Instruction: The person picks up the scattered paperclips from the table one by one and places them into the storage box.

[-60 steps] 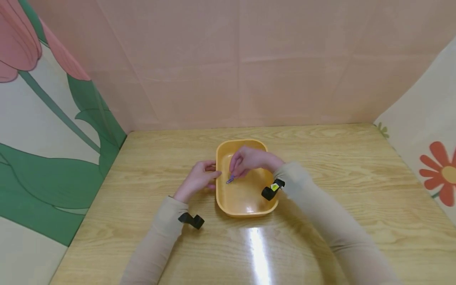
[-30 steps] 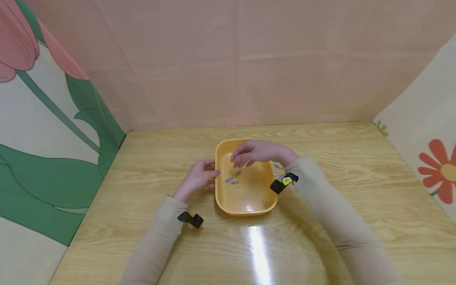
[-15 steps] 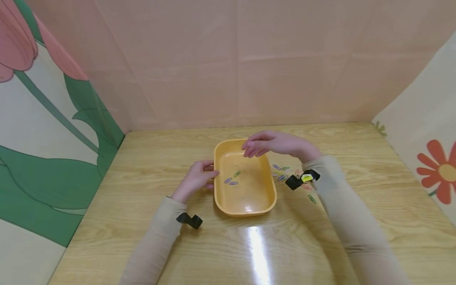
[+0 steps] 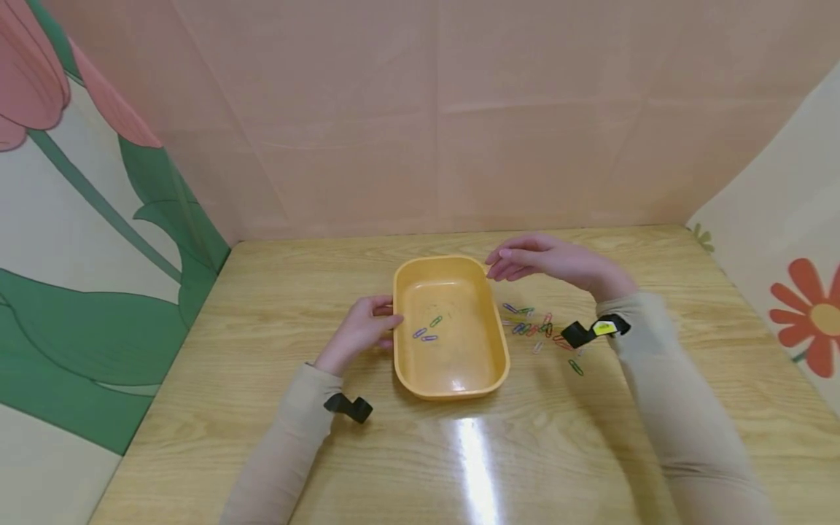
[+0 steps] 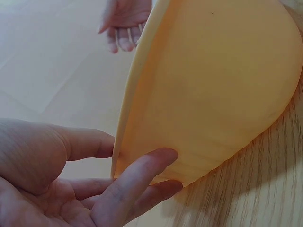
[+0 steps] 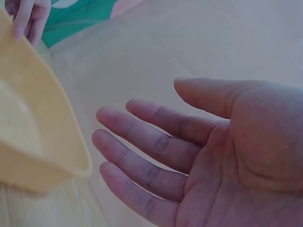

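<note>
A yellow-orange plastic tray (image 4: 459, 364) stands on the table, its left rim held by my left hand (image 4: 359, 327). In the left wrist view the thumb (image 5: 92, 143) meets the rim while the fingers (image 5: 142, 177) lie against the outer wall. Inside the tray are a green paper clip (image 4: 436, 321) and two purple paper clips (image 4: 429, 338). My right hand (image 4: 558, 262) hovers past the tray's far right corner, holding nothing. Its palm and spread, slightly bent fingers (image 6: 156, 142) show in the right wrist view.
Right of the tray, several coloured paper clips (image 4: 525, 329) lie scattered on the wooden table (image 4: 315, 277), partly below my right forearm. One green paper clip (image 4: 575, 367) lies nearer the front. A pink backdrop (image 4: 433, 146) rises behind the table, with floral panels at both sides.
My right hand has let go of a purple paper clip in the tray, then moved up and right, out past the rim, uncovering the clips on the table. The left hand stays on the rim.
</note>
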Demonstrator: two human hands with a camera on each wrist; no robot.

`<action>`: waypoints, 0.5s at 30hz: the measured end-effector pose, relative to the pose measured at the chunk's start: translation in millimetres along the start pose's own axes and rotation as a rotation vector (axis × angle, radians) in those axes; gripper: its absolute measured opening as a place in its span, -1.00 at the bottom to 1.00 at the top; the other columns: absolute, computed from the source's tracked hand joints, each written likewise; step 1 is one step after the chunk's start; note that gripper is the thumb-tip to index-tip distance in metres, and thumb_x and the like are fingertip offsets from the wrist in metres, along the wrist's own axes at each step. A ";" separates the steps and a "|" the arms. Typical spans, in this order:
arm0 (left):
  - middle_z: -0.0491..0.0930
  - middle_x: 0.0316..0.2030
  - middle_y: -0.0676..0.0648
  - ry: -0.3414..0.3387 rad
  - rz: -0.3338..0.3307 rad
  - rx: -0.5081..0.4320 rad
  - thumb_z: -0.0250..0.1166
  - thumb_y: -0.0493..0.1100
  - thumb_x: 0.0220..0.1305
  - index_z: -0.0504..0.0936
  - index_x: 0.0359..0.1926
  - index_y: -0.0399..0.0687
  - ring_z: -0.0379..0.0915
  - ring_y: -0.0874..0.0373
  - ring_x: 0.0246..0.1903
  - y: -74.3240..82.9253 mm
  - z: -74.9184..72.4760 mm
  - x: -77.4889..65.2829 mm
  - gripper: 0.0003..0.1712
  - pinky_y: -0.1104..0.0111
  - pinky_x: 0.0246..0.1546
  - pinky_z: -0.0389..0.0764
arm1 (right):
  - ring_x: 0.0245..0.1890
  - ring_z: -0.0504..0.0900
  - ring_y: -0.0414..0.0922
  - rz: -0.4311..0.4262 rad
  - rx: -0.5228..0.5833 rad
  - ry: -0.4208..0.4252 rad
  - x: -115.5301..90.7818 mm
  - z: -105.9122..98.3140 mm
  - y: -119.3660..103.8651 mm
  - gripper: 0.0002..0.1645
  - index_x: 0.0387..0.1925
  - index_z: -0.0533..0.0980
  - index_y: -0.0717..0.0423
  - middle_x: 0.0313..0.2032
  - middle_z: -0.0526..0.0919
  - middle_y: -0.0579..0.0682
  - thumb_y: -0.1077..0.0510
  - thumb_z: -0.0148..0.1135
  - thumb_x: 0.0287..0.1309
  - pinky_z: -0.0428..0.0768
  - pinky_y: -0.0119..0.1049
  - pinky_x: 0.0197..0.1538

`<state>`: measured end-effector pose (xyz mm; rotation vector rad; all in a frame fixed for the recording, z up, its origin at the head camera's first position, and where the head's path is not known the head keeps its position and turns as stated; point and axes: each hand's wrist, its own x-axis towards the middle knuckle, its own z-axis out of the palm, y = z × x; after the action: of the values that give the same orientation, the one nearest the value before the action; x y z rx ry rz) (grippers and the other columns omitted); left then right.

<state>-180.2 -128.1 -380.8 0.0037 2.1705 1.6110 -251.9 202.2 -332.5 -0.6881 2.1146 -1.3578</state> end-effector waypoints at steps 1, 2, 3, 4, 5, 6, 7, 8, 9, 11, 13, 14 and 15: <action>0.40 0.15 -0.37 0.000 0.001 -0.005 0.16 -0.31 0.34 0.24 0.33 -0.40 0.46 -0.24 0.03 -3.7 -0.3 3.3 -0.41 0.12 -0.16 0.64 | 0.03 0.57 0.09 0.002 0.001 0.010 -2.0 -1.8 2.8 -0.53 0.09 0.47 0.26 -0.03 0.61 0.20 -0.02 -0.06 0.44 0.48 -0.03 0.14; 0.41 0.15 -0.36 0.002 0.003 -0.010 0.17 -0.30 0.34 0.25 0.33 -0.38 0.47 -0.24 0.03 -8.0 -0.5 6.9 -0.41 0.13 -0.18 0.64 | 0.03 0.57 0.09 0.006 0.000 0.018 -3.8 -3.5 5.6 -0.53 0.09 0.47 0.26 -0.02 0.62 0.20 -0.02 -0.06 0.44 0.48 -0.04 0.13; 0.42 0.14 -0.35 0.004 0.007 -0.017 0.18 -0.29 0.34 0.26 0.32 -0.38 0.48 -0.23 0.02 -11.9 -0.7 10.0 -0.42 0.14 -0.19 0.65 | 0.02 0.57 0.08 0.014 0.004 0.029 -5.4 -4.9 8.5 -0.53 0.09 0.47 0.26 -0.03 0.62 0.18 -0.02 -0.06 0.44 0.48 -0.04 0.14; 0.43 0.13 -0.34 0.010 0.010 -0.022 0.19 -0.28 0.34 0.27 0.32 -0.36 0.48 -0.22 0.02 -15.8 -0.8 12.8 -0.42 0.15 -0.22 0.66 | 0.02 0.58 0.06 0.020 0.001 0.036 -6.9 -6.5 11.9 -0.53 0.10 0.46 0.25 -0.03 0.62 0.17 -0.03 -0.06 0.44 0.48 -0.05 0.14; 0.44 0.13 -0.33 0.016 0.014 -0.026 0.19 -0.28 0.33 0.28 0.32 -0.35 0.49 -0.21 0.01 -19.0 -0.7 15.2 -0.42 0.17 -0.24 0.66 | 0.02 0.58 0.06 0.023 -0.002 0.045 -8.3 -8.2 15.9 -0.54 0.09 0.47 0.25 -0.03 0.63 0.16 -0.03 -0.06 0.44 0.49 -0.06 0.13; 0.44 0.12 -0.32 0.021 0.018 -0.028 0.20 -0.27 0.33 0.29 0.32 -0.34 0.50 -0.19 -0.01 -21.7 -0.7 17.1 -0.42 0.19 -0.25 0.67 | 0.02 0.58 0.06 0.025 -0.005 0.050 -9.3 -9.9 20.2 -0.54 0.09 0.47 0.24 -0.03 0.63 0.15 -0.03 -0.07 0.44 0.49 -0.07 0.13; 0.45 0.12 -0.31 0.027 0.022 -0.029 0.20 -0.26 0.33 0.30 0.32 -0.32 0.51 -0.18 -0.02 -23.7 -0.5 18.2 -0.42 0.20 -0.27 0.67 | 0.01 0.58 0.05 0.029 -0.009 0.054 -10.3 -11.6 24.7 -0.55 0.09 0.47 0.23 -0.03 0.63 0.14 -0.02 -0.07 0.44 0.49 -0.08 0.13; 0.45 0.12 -0.30 0.033 0.026 -0.028 0.21 -0.26 0.33 0.31 0.32 -0.31 0.52 -0.16 -0.03 -25.0 -0.3 18.8 -0.42 0.21 -0.28 0.67 | 0.02 0.58 0.05 0.031 -0.012 0.054 -11.1 -13.3 29.7 -0.55 0.09 0.47 0.23 -0.03 0.63 0.14 -0.02 -0.08 0.44 0.49 -0.09 0.13; 0.45 0.12 -0.30 0.038 0.028 -0.026 0.21 -0.26 0.32 0.31 0.31 -0.31 0.53 -0.15 -0.04 -25.6 0.1 19.2 -0.42 0.23 -0.29 0.67 | 0.01 0.58 0.05 0.032 -0.014 0.055 -11.6 -15.0 35.0 -0.56 0.08 0.47 0.23 -0.03 0.63 0.14 -0.01 -0.08 0.45 0.50 -0.09 0.13; 0.45 0.12 -0.30 0.044 0.032 -0.021 0.21 -0.26 0.32 0.32 0.31 -0.29 0.54 -0.13 -0.05 -26.9 0.6 19.8 -0.43 0.24 -0.30 0.68 | 0.02 0.57 0.08 0.030 -0.021 0.052 -12.1 -18.3 45.5 -0.56 0.08 0.47 0.25 -0.02 0.62 0.18 0.01 -0.10 0.46 0.50 -0.10 0.13; 0.46 0.12 -0.29 0.050 0.032 -0.020 0.21 -0.26 0.32 0.32 0.31 -0.29 0.55 -0.11 -0.06 -27.2 1.0 19.4 -0.43 0.25 -0.30 0.68 | 0.05 0.55 0.13 0.038 -0.025 0.053 -12.6 -21.3 55.4 -0.56 0.09 0.46 0.26 0.00 0.60 0.22 0.01 -0.10 0.46 0.49 -0.10 0.14; 0.46 0.12 -0.29 0.053 0.032 -0.020 0.21 -0.27 0.32 0.32 0.31 -0.29 0.55 -0.10 -0.07 -27.1 1.2 19.3 -0.43 0.25 -0.31 0.68 | 0.06 0.53 0.16 0.042 -0.030 0.055 -12.9 -22.8 60.1 -0.55 0.10 0.46 0.27 0.01 0.59 0.24 0.01 -0.10 0.46 0.49 -0.10 0.14; 0.46 0.12 -0.29 0.054 0.032 -0.020 0.21 -0.27 0.32 0.32 0.31 -0.29 0.55 -0.10 -0.07 -27.0 1.4 19.1 -0.43 0.25 -0.31 0.68 | 0.07 0.51 0.19 0.045 -0.030 0.056 -13.3 -24.1 64.5 -0.54 0.11 0.44 0.30 0.02 0.58 0.27 0.02 -0.10 0.46 0.48 -0.07 0.15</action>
<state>-190.2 -130.7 -412.3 -0.0111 2.2055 1.6692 -266.9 250.4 -381.3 -0.6170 2.1851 -1.3381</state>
